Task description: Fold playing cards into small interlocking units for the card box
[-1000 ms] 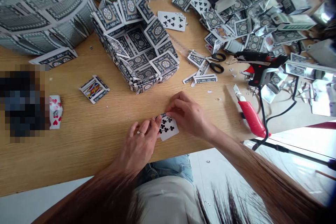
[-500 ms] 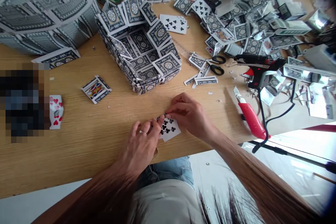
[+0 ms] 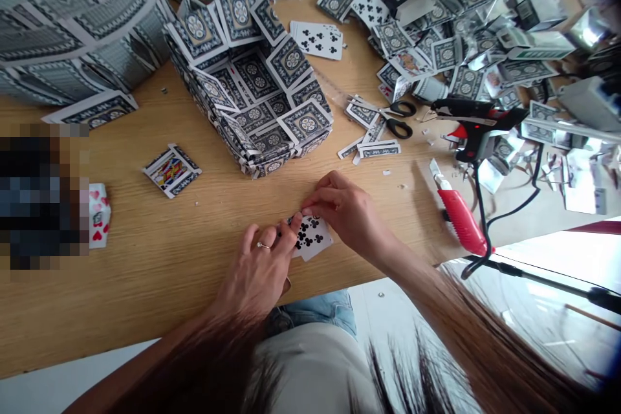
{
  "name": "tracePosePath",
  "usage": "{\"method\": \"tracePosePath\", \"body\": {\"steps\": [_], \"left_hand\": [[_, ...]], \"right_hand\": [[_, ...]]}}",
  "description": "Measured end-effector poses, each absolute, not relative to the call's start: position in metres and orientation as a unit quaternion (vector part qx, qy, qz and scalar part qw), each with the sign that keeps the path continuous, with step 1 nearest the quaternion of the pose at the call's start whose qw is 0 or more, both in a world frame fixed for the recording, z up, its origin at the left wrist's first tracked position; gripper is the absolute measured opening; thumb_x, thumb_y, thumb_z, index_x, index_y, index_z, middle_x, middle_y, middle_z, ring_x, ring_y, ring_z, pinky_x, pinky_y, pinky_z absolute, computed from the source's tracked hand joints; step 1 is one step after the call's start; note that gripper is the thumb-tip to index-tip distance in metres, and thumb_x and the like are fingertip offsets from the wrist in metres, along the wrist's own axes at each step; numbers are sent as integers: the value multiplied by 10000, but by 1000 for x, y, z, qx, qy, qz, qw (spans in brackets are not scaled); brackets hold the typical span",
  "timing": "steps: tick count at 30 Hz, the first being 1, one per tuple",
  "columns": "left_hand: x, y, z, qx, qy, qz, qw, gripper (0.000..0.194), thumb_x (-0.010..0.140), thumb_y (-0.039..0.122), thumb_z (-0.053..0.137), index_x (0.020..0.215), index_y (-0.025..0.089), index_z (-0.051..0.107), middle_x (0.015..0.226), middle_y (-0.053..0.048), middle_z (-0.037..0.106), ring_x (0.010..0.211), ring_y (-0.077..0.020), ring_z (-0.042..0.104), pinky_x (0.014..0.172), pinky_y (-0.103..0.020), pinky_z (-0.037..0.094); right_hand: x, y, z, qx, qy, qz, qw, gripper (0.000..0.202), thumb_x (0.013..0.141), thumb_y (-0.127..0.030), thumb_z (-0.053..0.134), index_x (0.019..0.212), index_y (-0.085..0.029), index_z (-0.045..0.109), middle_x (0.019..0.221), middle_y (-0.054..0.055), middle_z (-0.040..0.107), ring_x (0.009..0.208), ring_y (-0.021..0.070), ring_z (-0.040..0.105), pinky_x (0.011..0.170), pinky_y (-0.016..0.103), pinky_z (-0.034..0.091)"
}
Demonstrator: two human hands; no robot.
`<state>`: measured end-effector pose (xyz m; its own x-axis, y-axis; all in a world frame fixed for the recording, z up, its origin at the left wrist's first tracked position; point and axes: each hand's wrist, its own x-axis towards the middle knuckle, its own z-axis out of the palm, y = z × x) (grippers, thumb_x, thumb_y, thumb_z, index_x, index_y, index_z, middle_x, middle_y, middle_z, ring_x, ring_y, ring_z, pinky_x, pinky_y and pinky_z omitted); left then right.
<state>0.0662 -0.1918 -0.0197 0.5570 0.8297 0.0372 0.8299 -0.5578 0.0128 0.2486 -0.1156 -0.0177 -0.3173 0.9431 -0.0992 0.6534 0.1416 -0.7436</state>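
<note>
Face-up club playing cards (image 3: 314, 238) lie overlapped near the table's front edge. My left hand (image 3: 259, 262), with a ring on one finger, rests on their left side, its fingers closed over the cards. From the right, my right hand (image 3: 347, 213) pinches the cards' far edge between thumb and fingers. The fingers hide part of that edge. Beyond the hands stands a basket built of folded playing cards (image 3: 257, 136), its back flaps upright. A folded card piece with a face card (image 3: 171, 170) lies to the left.
Scissors (image 3: 400, 118) and cut card strips (image 3: 378, 149) lie right of the basket. A red utility knife (image 3: 460, 213) and a corded glue gun (image 3: 478, 126) are farther right. Loose cards and boxes (image 3: 456, 45) heap at the back right. A large card-woven vessel (image 3: 72, 26) stands back left.
The view has shifted slightly, so things at the left appear farther left. Both hands stay on the cards, with the right fingers moved slightly along the far edge.
</note>
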Motion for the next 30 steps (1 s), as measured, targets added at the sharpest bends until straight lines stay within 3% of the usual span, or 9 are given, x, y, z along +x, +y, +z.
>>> {"method": "tracePosePath", "body": {"steps": [5,10,15,19,24,30], "left_hand": [[68,-193,-20,-874,-485,-30,3,434,943,175,502,1374,125,514,1048,-48,687,900,-214,546,915,-423,400],[68,-191,-20,-857,-511,-59,-40,434,948,240,522,1375,167,518,1040,-56,683,888,-217,560,903,-412,396],[60,-181,-17,-824,-532,-132,-140,490,914,372,585,1349,153,530,1110,-108,648,972,-247,583,874,-417,418],[60,-174,-17,-765,-573,-213,-201,333,943,323,539,1224,162,613,1085,-98,670,1007,-243,608,860,-390,445],[64,-172,-13,-721,-561,-294,-281,156,933,211,561,1019,179,686,918,-33,720,880,-170,648,800,-293,474],[59,-174,-2,-713,-559,-324,-271,133,921,194,571,932,159,698,835,-35,694,816,-163,642,742,-263,474]], "right_hand": [[253,-114,-17,-537,-742,345,207,58,848,-183,682,819,-193,731,891,19,570,716,109,560,653,242,445],[260,-121,-18,-513,-754,355,207,181,857,-244,678,1020,-166,663,1009,60,557,716,126,551,663,267,470],[255,-123,-12,-503,-788,316,163,135,816,-184,703,921,-180,618,1017,83,575,943,217,553,827,338,456],[255,-122,-5,-508,-756,378,165,137,804,-201,712,877,-183,597,853,26,604,786,163,552,723,298,441],[257,-125,3,-501,-683,482,225,203,814,-344,707,924,-178,671,732,-9,630,658,120,517,613,261,398],[252,-132,5,-464,-716,444,274,245,866,-405,662,819,-170,710,727,8,639,647,111,498,613,262,385]]}}
